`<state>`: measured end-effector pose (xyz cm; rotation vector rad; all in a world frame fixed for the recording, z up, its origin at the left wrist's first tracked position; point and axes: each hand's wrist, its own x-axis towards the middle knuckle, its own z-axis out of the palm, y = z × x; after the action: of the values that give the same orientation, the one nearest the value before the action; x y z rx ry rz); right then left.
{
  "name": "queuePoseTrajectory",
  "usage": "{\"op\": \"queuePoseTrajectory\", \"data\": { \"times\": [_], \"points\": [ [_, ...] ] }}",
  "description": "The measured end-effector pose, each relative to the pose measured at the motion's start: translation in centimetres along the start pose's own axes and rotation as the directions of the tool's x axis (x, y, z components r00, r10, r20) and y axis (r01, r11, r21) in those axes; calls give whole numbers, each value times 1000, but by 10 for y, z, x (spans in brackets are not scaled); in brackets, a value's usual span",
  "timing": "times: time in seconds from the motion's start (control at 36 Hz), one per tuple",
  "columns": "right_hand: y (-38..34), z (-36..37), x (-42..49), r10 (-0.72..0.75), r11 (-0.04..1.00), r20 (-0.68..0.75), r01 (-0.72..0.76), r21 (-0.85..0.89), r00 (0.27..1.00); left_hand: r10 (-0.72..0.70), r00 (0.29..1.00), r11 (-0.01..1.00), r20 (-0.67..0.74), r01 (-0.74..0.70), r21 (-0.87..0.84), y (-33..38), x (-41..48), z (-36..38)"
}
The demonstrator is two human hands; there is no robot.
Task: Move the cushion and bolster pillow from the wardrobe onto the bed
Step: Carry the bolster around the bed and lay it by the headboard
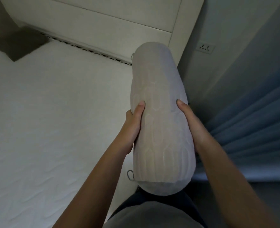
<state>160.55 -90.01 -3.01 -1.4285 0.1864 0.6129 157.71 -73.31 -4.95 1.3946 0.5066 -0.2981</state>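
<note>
Right of centre, both hands grip the pale bolster pillow (159,116), held lengthwise over the right edge of the bed (53,116); left hand (132,129) clasps its left flank, thumb on top; right hand (192,124) curls round the right flank; far end points toward the headboard (103,22); dark cushion (21,45) lies on the bed, upper left.

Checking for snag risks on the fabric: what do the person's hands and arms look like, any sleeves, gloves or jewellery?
Both the left hand and right hand are bare, without gloves. The forearms show no sleeves, watch or bracelet as far as the frame reaches. Thumbnails look short and unpainted; the other fingers are hidden.
</note>
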Motion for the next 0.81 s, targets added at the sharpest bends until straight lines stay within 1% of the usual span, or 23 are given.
{"op": "queuePoseTrajectory", "data": {
  "times": [0.17,0.31,0.42,0.5,0.56,0.58,0.67,0.81],
  "points": [
    [-24,1,48,0,1000,58,1,-22,998,-27,999,999,21,26,27,21,33,-10],
    [-36,3,95,27,997,122,-17,-79,992,-51,999,996,-3,51,72,28,63,-24],
    [-44,6,142,81,983,158,-53,-174,984,-49,997,996,-67,54,75,33,92,-36],
    [-56,9,187,101,964,199,-47,-262,975,-29,992,998,-126,36,53,37,121,-41],
    [-67,12,216,102,949,240,-22,-315,965,-25,985,999,-169,29,24,43,141,-43],
    [-79,15,244,130,932,294,-16,-361,947,-40,975,999,-220,37,-18,48,162,-44],
    [-86,16,274,103,920,300,24,-391,949,-46,963,998,-264,35,-44,46,181,-40],
    [-107,14,343,141,874,373,62,-482,917,-111,926,984,-361,52,-169,46,242,-31]
  ]
}}
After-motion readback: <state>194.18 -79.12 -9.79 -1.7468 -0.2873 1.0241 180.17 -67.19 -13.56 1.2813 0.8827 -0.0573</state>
